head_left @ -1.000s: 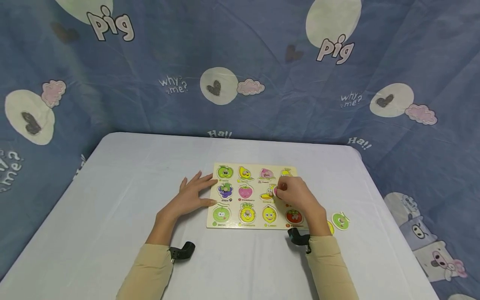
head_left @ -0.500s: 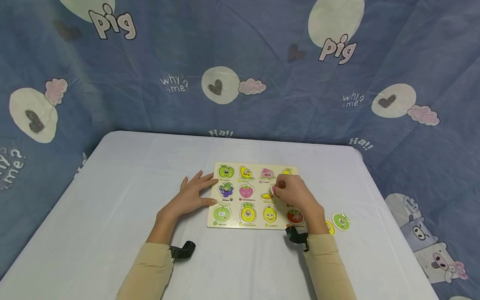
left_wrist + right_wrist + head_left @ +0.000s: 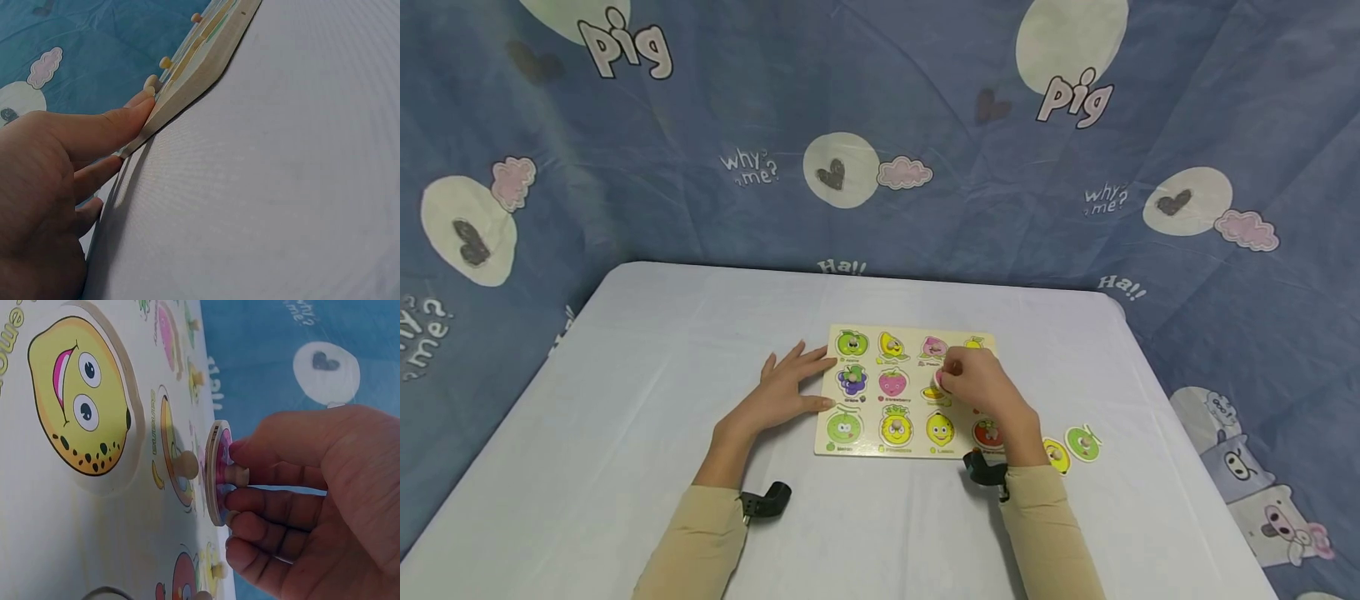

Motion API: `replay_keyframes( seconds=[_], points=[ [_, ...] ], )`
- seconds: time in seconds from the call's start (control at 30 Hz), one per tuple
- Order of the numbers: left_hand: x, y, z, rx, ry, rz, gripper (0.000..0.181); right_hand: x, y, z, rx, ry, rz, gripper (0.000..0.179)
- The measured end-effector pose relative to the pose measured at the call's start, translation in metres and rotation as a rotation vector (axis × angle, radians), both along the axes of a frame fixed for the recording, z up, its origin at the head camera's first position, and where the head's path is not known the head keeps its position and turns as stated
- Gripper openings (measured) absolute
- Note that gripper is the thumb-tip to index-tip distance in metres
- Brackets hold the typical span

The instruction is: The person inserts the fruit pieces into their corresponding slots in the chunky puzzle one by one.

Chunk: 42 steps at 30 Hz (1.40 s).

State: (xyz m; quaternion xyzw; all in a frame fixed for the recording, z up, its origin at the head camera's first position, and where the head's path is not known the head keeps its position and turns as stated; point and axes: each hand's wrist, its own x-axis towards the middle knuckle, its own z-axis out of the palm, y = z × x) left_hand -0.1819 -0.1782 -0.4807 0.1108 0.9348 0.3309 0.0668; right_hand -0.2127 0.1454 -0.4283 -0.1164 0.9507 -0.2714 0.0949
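Observation:
A wooden fruit puzzle board (image 3: 872, 417) lies on the white table, several of its pieces carrying wooden knobs. My left hand (image 3: 778, 393) rests at the board's left edge, fingers spread; the left wrist view has its thumb (image 3: 122, 125) on the rim. With thumb and fingers, my right hand (image 3: 981, 379) pinches a round pink knobbed puzzle piece (image 3: 222, 475) by its knob. That piece is tilted on edge in the right wrist view, so its picture is mostly hidden. It hovers over the board beside the banana piece (image 3: 936, 396). A lemon picture (image 3: 81, 400) shows in a recess nearby.
Right of the board, a yellow lemon piece (image 3: 1057, 456) and a green round piece (image 3: 1082, 443) lie on the white tablecloth (image 3: 700, 317). A blue printed curtain (image 3: 970, 192) hangs behind the table. Black cameras are strapped to both wrists.
My right hand has shifted left across the board with the pink piece, now partly over the banana. The lemon piece on the table is more exposed. My left hand stays put.

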Motion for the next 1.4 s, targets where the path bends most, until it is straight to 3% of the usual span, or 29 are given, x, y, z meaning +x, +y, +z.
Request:
replay_keyframes(
  seconds=[1.4],
  points=[
    [-0.001,0.000,-0.001,-0.008,0.000,-0.002,0.075,-0.003,-0.034,0.000,-0.025,0.001,0.048,0.011]
  ],
)
